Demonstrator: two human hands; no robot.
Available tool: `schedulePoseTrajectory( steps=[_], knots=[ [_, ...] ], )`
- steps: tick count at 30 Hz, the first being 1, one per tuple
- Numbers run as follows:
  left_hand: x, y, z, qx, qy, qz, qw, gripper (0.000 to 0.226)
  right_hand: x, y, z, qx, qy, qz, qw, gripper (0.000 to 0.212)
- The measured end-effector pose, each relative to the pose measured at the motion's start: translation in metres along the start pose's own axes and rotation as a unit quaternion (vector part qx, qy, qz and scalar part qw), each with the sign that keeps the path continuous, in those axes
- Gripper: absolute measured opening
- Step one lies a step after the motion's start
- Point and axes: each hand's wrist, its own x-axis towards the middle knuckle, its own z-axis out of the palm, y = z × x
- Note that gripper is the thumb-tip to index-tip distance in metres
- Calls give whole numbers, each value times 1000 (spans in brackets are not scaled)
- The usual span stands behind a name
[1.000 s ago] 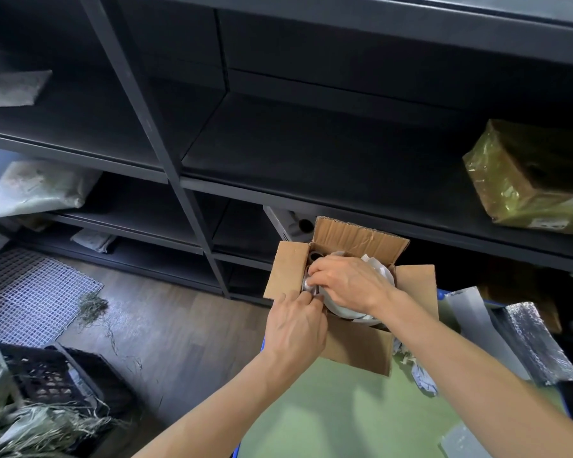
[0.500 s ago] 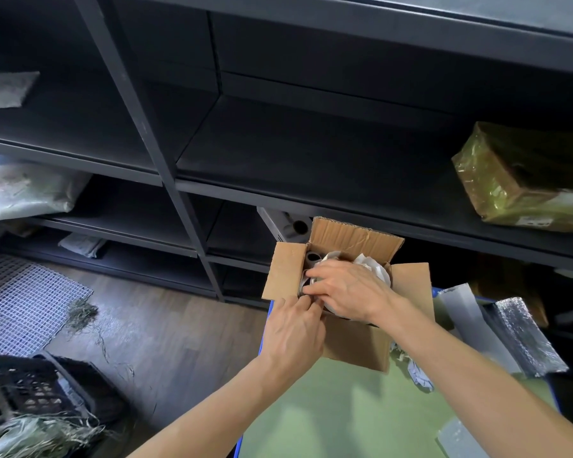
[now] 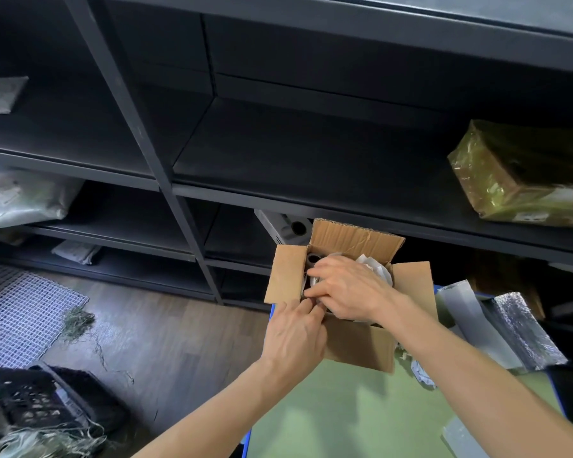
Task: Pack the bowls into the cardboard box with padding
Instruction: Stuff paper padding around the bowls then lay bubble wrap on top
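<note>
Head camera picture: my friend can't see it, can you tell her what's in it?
Two bare hands work at an open cardboard box on a green table: the right hand lies over white paper padding inside, and the left hand reaches its fingertips in at the near rim. Behind stand black shelves with a plastic-wrapped parcel.

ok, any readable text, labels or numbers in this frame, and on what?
Nothing can be read.
White label on the yellowish plastic-wrapped parcel on the shelf: print too blurred to read.
Crumpled printed paper beside the brown cardboard box: marks too small to read.
Brown cardboard box: no print on the flaps or side that show.
</note>
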Motion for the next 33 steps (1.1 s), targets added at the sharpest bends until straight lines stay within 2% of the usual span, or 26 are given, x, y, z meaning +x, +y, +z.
schedulePoseTrajectory(
  steps=[8, 14, 18, 23, 27, 33],
  knots=[
    [-2, -3, -3, -34, 5, -2, 999, 25, 11, -5, -2, -39, -18, 30, 999, 32],
    [-9, -11, -5, -37, -5, 26, 999, 40, 4, -4, -5, -23, -2, 42, 999, 33],
    [-12, -17, -15, -89, 16, 49, 995, 33, -9, -3, -11, -17, 9, 50, 999, 35],
    [-3, -20, -24, -110, 49, 25, 992, 23, -37, 0, -3, 6, 46, 116, 992, 33],
    [6, -9, -24, -107, 42, 31, 993, 25, -75, 2, 4, 44, 82, 151, 984, 34],
    [20, 49, -15, -118, 39, 115, 985, 19, -140, 0, 11, 65, 143, 206, 966, 28]
  ],
)
